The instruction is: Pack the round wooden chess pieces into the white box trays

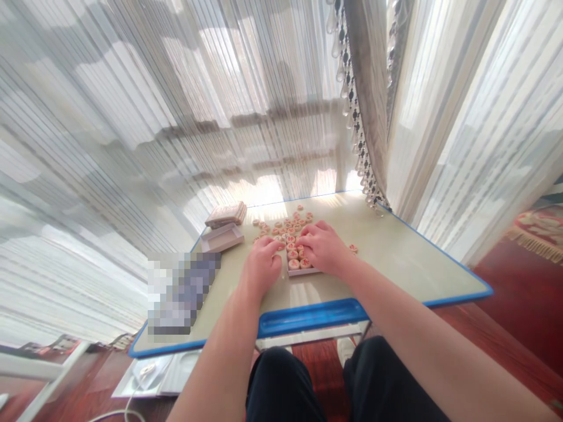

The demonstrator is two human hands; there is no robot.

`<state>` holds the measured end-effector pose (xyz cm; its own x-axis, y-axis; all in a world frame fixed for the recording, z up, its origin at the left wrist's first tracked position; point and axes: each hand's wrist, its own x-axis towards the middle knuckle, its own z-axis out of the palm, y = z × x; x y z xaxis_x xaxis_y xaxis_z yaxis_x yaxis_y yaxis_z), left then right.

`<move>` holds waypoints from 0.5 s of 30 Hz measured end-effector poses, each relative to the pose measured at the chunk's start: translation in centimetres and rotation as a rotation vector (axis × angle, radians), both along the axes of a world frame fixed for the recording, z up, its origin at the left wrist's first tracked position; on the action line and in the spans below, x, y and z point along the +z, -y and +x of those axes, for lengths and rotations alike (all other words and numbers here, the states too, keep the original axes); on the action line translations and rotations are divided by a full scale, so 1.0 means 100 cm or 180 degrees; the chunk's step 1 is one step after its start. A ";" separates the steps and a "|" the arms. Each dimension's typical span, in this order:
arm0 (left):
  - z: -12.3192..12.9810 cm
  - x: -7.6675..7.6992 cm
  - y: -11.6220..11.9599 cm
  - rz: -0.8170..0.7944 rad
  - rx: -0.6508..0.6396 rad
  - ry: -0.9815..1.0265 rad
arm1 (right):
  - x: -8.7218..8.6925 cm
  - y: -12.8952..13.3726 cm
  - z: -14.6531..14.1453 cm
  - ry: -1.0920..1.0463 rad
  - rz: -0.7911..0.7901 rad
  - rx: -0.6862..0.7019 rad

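A shallow open box (303, 272) stands on the table in front of me, with round wooden xiangqi pieces (293, 264) set in rows, red characters facing up. My right hand (324, 247) reaches over the box's right side. Its fingers are bent down onto a piece among the rows and cover part of the box. Just left of the box is my left hand (263, 266), its fingers curled and its fingertips at a piece by the box's left edge. Loose xiangqi pieces (288, 223) lie scattered behind the box, several of them partly hidden by my hands.
A second shallow box or lid (223, 237) lies at the left, below a stacked bundle (226, 214). A blurred-out object (185, 296) rests at the left edge. One loose piece (353, 248) sits right of my hand. The table (409, 264) has a blue rim; sheer curtains (264, 88) hang behind.
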<state>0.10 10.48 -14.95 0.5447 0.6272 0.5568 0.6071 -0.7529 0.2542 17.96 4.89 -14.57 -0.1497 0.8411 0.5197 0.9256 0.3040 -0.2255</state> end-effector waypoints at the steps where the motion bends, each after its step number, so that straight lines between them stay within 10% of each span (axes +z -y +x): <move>1: 0.000 -0.001 -0.002 0.0006 0.0042 -0.0019 | 0.000 -0.001 0.000 -0.0003 -0.0014 -0.0078; 15: 0.004 -0.009 -0.014 -0.0107 -0.0038 -0.0212 | 0.000 -0.002 -0.002 0.0108 -0.0229 -0.0092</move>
<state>0.52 11.89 -15.85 0.5875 0.6380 0.4978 0.6145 -0.7520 0.2387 17.78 5.08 -14.55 -0.1412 0.8804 0.4527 0.9412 0.2611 -0.2143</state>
